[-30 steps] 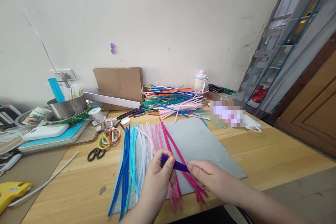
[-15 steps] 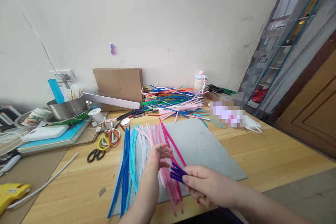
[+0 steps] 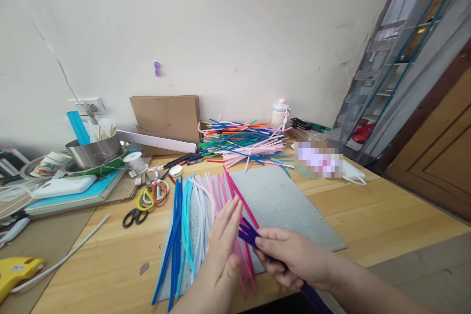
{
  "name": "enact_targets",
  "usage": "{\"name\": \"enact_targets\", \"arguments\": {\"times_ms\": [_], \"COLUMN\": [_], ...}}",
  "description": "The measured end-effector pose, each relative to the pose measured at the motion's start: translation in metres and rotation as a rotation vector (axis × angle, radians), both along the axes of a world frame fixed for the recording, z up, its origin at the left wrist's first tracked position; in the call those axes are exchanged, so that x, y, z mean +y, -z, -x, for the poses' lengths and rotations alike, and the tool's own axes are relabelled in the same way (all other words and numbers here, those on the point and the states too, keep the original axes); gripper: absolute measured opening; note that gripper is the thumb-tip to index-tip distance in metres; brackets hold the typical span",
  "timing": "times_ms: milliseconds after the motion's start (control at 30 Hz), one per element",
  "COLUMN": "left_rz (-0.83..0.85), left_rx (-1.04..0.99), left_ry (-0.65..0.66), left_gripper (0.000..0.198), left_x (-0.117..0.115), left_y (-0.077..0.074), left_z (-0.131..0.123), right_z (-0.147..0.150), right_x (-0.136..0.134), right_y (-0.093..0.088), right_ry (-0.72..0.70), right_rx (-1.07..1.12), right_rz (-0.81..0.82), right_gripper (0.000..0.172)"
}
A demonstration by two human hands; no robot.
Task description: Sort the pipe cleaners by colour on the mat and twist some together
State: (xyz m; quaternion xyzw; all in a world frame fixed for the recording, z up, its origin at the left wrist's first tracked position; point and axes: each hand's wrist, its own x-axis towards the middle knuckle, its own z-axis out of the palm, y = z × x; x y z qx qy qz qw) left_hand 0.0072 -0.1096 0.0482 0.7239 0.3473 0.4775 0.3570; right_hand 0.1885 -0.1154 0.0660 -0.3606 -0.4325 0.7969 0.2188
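Note:
My right hand [image 3: 283, 255] grips a bunch of dark purple pipe cleaners [image 3: 248, 232], whose ends stick out to the left past the thumb. The bunch runs back below the wrist. Just left of those ends, my left hand [image 3: 226, 235] is held upright and flat, fingers straight and thumb apart, with nothing in it. Beneath the hands, pipe cleaners lie in colour groups on a grey cutting mat [image 3: 294, 211]: blue ones [image 3: 171, 235], light blue ones [image 3: 187, 221], white ones [image 3: 200, 221], pink ones and magenta ones [image 3: 243, 198]. My left hand partly hides the pink group.
A mixed heap of pipe cleaners [image 3: 243, 142] lies by the wall, near a bottle [image 3: 279, 114]. Scissors [image 3: 142, 203], a wire spool [image 3: 135, 163] and a metal bowl [image 3: 94, 151] are at the left. A yellow glue gun [image 3: 18, 272] sits at the front left edge.
My left hand has gone from curled fingers to a straight, flat palm beside the purple ends. My right hand keeps its grip, with the bunch tilted slightly more upward.

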Motion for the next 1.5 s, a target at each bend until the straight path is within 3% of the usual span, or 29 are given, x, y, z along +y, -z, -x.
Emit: {"name": "enact_targets", "arguments": {"times_ms": [567,667,800,933,1233,1500], "left_rz": [0.045,0.163,0.475,0.656,0.71,0.803], "left_rx": [-0.056,-0.109,-0.341,-0.488,-0.524,-0.6], "left_ry": [0.031,-0.018,-0.154,-0.093,-0.036,0.014], "left_gripper": [0.066,0.058,0.033,0.025,0.026,0.03], "left_x": [-0.01,-0.008,0.003,0.01,0.008,0.004], "left_y": [-0.005,-0.006,-0.007,-0.005,-0.002,-0.003], "left_z": [-0.005,-0.006,-0.006,-0.007,-0.009,-0.01], "right_z": [0.001,0.004,0.009,0.014,0.014,0.015], "right_x": [0.003,0.005,0.006,0.004,0.004,0.006], "right_y": [0.001,0.003,0.003,0.001,0.003,0.006], "right_ry": [0.017,0.06,0.118,0.12,0.107,0.197], "right_rx": [-0.009,-0.051,-0.145,-0.221,-0.253,-0.255], "right_rz": [-0.079,-0.152,-0.252,-0.358,-0.408,-0.42], "right_gripper": [0.037,0.039,0.04,0.039,0.038,0.04]}}
